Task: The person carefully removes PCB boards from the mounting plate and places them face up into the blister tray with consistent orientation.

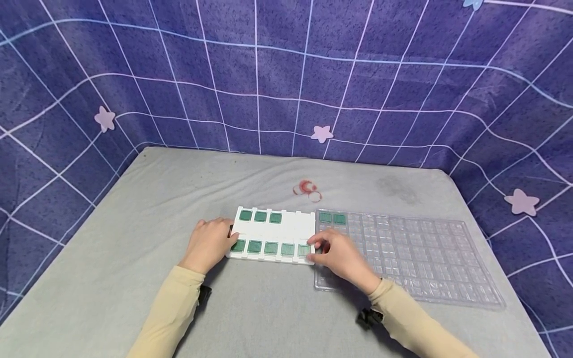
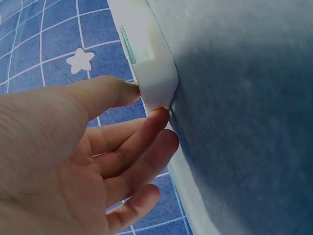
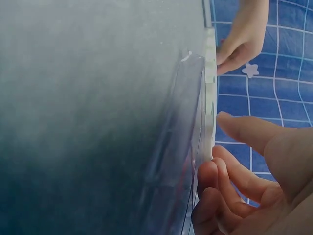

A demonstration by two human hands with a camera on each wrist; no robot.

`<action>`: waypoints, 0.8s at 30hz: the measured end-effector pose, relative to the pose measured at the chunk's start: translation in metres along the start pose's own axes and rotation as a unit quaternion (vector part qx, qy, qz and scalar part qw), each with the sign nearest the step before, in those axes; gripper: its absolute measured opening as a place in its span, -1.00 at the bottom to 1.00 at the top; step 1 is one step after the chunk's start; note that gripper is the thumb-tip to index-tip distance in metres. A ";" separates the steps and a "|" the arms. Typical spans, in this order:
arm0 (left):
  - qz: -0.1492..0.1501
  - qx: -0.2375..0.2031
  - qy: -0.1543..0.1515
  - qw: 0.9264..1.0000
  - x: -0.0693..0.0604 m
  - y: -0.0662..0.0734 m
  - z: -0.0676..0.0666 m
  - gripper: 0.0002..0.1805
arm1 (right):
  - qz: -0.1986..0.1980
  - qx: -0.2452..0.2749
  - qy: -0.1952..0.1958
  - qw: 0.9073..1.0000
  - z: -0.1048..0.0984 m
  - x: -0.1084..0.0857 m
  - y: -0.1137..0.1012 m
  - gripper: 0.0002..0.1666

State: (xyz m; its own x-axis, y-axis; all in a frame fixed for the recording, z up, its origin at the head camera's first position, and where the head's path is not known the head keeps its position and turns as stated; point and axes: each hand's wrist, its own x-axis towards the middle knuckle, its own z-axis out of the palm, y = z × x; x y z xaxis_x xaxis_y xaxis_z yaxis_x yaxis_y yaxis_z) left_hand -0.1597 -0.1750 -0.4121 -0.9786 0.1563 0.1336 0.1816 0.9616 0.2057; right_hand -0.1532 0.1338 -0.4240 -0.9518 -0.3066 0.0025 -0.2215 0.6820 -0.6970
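A white tray (image 1: 273, 229) lies mid-table with green circuit boards along both long sides: three at the far left and a row along the near side. My left hand (image 1: 211, 244) grips its left end, thumb on top and fingers beneath the edge (image 2: 98, 132). At the right end, thumb and index finger of my right hand (image 1: 341, 253) pinch the near-right green circuit board (image 1: 304, 250) at its near and far edges. The board looks paler than its neighbours. In the right wrist view, the right hand's (image 3: 254, 166) other fingers curl beside the tray's end.
A clear plastic tray (image 1: 405, 293) with many pockets lies to the right, partly under my right hand. Two green circuit boards (image 1: 333, 218) sit in its far-left pockets. Red ring marks (image 1: 307, 187) show on the grey cloth behind. A blue grid-patterned curtain (image 1: 282, 74) borders the table.
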 end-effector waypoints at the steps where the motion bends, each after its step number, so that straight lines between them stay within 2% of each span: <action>1: 0.000 0.000 0.000 1.000 0.000 0.000 0.000 -0.85 | 0.001 -0.001 0.002 1.000 0.000 0.000 0.000 -0.71; 17: 0.001 0.003 0.000 1.000 -0.001 0.002 -0.001 -0.85 | 0.003 -0.013 0.006 1.000 0.006 0.001 -0.003 -0.68; 24: -0.002 0.005 -0.004 1.000 0.000 0.002 -0.002 -0.83 | -0.008 -0.019 0.006 1.000 0.005 0.002 -0.003 -0.69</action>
State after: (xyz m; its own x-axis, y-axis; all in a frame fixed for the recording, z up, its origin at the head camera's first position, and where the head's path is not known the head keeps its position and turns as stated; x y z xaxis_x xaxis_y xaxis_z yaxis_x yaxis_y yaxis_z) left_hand -0.1589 -0.1739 -0.4095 -0.9802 0.1531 0.1253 0.1759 0.9644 0.1976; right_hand -0.1535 0.1281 -0.4258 -0.9506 -0.3096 0.0228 -0.2447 0.7020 -0.6689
